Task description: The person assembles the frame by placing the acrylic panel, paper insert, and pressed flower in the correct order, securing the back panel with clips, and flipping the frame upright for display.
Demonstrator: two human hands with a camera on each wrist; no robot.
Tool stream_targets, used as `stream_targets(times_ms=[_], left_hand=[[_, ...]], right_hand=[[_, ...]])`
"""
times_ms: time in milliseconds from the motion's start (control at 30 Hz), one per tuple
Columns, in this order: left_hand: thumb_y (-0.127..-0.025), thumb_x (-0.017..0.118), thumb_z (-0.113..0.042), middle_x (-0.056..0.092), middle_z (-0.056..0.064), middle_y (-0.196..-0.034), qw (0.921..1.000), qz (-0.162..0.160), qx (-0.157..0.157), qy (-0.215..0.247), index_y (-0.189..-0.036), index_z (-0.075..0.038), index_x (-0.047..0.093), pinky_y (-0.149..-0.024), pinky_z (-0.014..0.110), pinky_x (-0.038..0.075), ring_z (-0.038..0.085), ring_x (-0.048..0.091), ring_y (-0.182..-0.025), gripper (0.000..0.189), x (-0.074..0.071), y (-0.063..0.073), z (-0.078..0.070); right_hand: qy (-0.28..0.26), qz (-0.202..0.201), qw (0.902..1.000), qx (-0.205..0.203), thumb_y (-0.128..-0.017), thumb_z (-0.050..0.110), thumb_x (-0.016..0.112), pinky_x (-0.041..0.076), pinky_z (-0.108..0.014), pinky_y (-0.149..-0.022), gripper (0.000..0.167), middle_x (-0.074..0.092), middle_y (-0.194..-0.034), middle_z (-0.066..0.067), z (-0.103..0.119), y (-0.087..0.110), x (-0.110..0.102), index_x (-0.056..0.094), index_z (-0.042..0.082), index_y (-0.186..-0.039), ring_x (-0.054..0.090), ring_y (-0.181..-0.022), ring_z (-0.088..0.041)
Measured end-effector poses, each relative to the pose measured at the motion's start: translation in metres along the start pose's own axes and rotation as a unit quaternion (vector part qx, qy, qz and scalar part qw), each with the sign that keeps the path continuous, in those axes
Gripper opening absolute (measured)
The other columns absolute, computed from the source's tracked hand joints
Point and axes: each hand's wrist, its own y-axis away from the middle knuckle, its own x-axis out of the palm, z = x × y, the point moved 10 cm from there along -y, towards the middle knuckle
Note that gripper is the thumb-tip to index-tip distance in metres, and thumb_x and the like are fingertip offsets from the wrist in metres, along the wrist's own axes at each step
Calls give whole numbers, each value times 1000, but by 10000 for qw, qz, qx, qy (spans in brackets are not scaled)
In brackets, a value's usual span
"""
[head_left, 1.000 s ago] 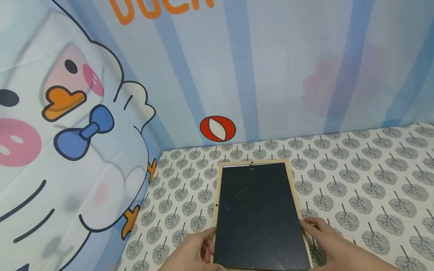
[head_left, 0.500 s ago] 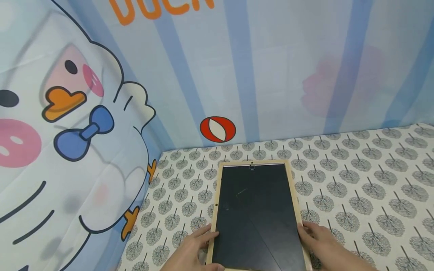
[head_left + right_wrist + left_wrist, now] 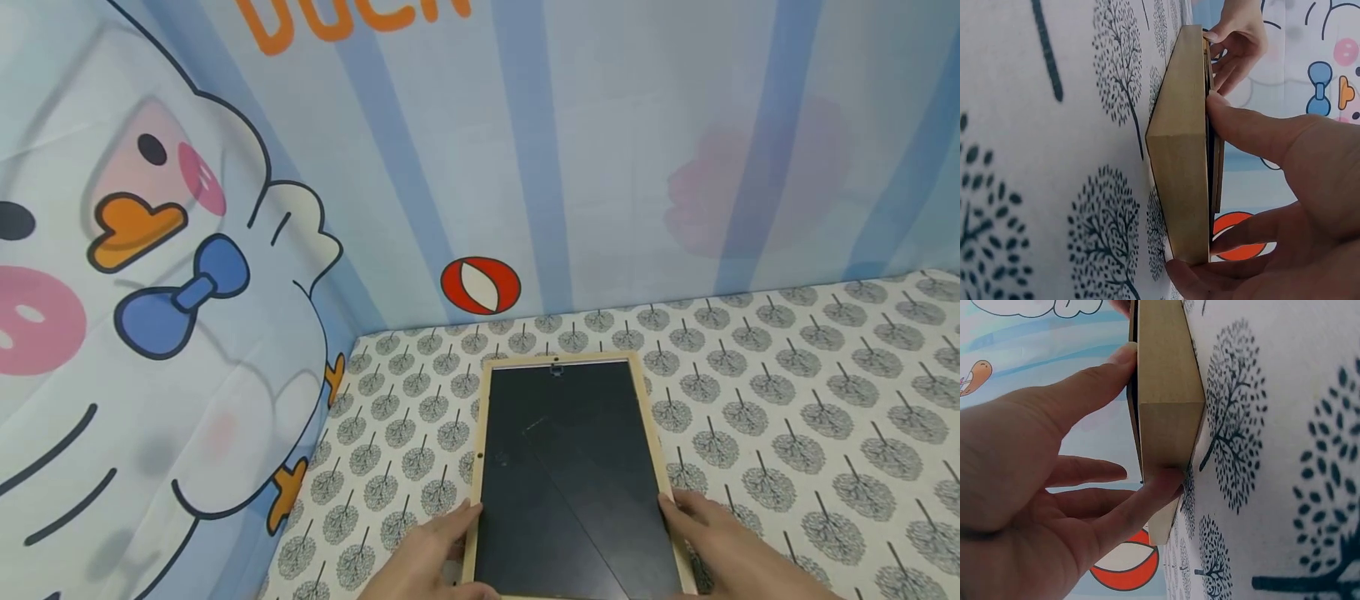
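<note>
A picture frame [image 3: 650, 433] with a pale wooden rim lies back side up on the patterned cloth. Its black backing board [image 3: 570, 500] shows a thin diagonal line and a small metal loop [image 3: 557, 371] at the far end. My left hand [image 3: 423, 554] holds the near left corner, with a finger on the side rim and the thumb at the near edge. At the near right corner, my right hand [image 3: 720, 542] grips the rim likewise. In the right wrist view, a thin board [image 3: 1219, 181] stands slightly proud of the frame's back.
A white cloth [image 3: 795, 400] printed with grey trees covers the surface. Behind it hangs a blue striped curtain [image 3: 615, 167] with a red and white ball print. A duck-print curtain [image 3: 247, 400] rises along the left side.
Both hands have shifted slightly along the near corners. More of the wooden rim shows at the lower left than a second ago, and the diagonal line on the backing looks fainter.
</note>
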Motion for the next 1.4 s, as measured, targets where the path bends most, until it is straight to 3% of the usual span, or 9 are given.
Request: stream_targets(times_ms=[133, 233, 500, 633, 900, 1000, 1133, 1233, 1400], left_hand=[[-87, 74, -68, 47, 31, -159, 9988, -220, 320, -311, -162, -6, 40, -90, 34, 64, 6, 76, -101, 103, 15, -6, 31], [-90, 72, -67, 54, 30, -153, 9967, -299, 560, -501, -162, -4, 38, -83, 28, 63, 4, 75, -98, 101, 19, -5, 31], [-96, 65, -65, 78, 18, -108, 9912, -377, 858, -936, -154, 8, 47, -71, 22, 60, 6, 74, -86, 95, -5, 9, -29], [-99, 59, -67, 78, 13, -93, 9893, -414, 932, -1041, -149, 10, 51, -65, 18, 57, 5, 73, -80, 92, -8, 11, -41], [-94, 72, -60, 79, 23, -108, 9992, -94, -43, -376, -148, 11, 52, -72, 21, 61, 14, 79, -87, 91, -8, 11, -36], [-86, 85, -49, 78, 23, -115, 9984, -146, -515, -194, -149, 9, 53, -74, 25, 64, 18, 80, -89, 91, -9, 10, -31], [-73, 97, -36, 77, 22, -120, 9916, -342, -1113, 567, -151, 7, 50, -80, 34, 66, 25, 80, -93, 101, -11, 11, -23], [-70, 100, -34, 78, 18, -111, 9844, -461, -1390, 973, -153, 7, 48, -79, 38, 66, 25, 79, -90, 106, -13, 11, -16], [-73, 98, -39, 68, 9, -110, 9857, -419, -1400, 843, -156, 6, 44, -75, 31, 63, 15, 68, -88, 108, -12, 11, -11]], right_hand=[[18, -8, 9999, 162, -80, 72, 79, 59, -57, -92, 115, 48, -156, -27, -19, -2, 13, 43, -5, -157, 57, -134, -47], [59, 31, 9995, 311, -77, 77, 78, 57, -59, -97, 118, 47, -158, -26, -25, -1, 19, 45, -4, -156, 55, -138, -46], [286, -25, 9992, 272, -82, 73, 77, 56, -60, -100, 111, 46, -158, -31, -19, 3, 18, 47, -7, -154, 55, -136, -51], [572, -207, 9981, 109, -83, 76, 73, 60, -54, -96, 108, 51, -156, -28, -18, 3, 18, 52, -6, -150, 60, -134, -44], [576, 26, 9982, 183, -90, 68, 71, 60, -57, -94, 97, 55, -149, -33, 3, 6, 9, 55, -10, -146, 61, -129, -51], [335, 225, 9986, 344, -93, 68, 68, 58, -61, -95, 96, 53, -151, -33, 0, 6, 12, 54, -10, -147, 59, -131, -52], [-112, 462, 9968, 640, -91, 65, 73, 53, -67, -99, 98, 48, -154, -36, 8, 6, 4, 51, -11, -149, 54, -135, -56], [-455, 671, 9947, 635, -91, 52, 79, 51, -70, -98, 94, 44, -153, -42, 24, 9, -11, 48, -14, -149, 50, -134, -62], [-897, 933, 9900, 555, -95, 47, 75, 52, -69, -97, 88, 40, -158, -40, 23, 14, -17, 44, -9, -155, 45, -138, -63]])
